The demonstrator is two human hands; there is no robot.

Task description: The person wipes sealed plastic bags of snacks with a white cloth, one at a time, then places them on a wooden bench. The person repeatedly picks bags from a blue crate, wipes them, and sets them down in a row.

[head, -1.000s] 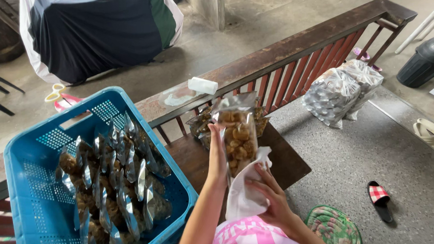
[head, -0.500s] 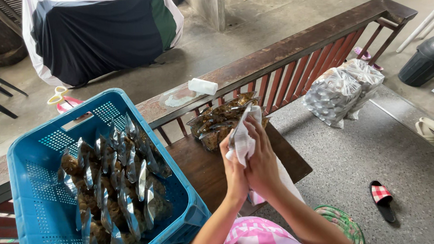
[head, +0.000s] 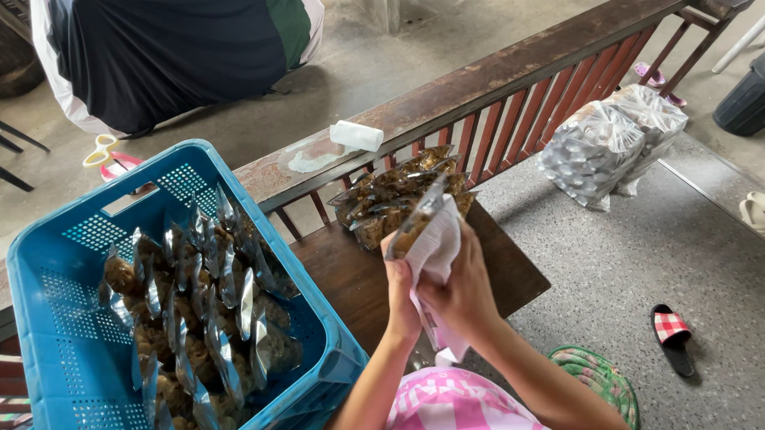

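My left hand (head: 400, 293) and my right hand (head: 465, 286) are pressed together over a small wooden table (head: 351, 281). Between them they hold a clear snack bag (head: 409, 227) wrapped in a white cloth (head: 435, 247). The left hand grips the bag from the left, the right hand presses the cloth against it. Just beyond the hands lies a pile of filled snack bags (head: 394, 193) at the table's far edge. A blue plastic crate (head: 76, 280) at the left is packed with several upright bags of brown snacks (head: 197, 309).
A wooden railing (head: 514, 72) runs across behind the table, with a small white block (head: 356, 135) on it. A big clear sack of packets (head: 607, 141) lies on the floor at right. Sandals (head: 673, 336) lie near my feet. A covered bulky object (head: 177, 48) stands beyond the railing.
The bag, held up high in my left hand a second ago, came down and both hands closed around it with the cloth, which now covers most of it.
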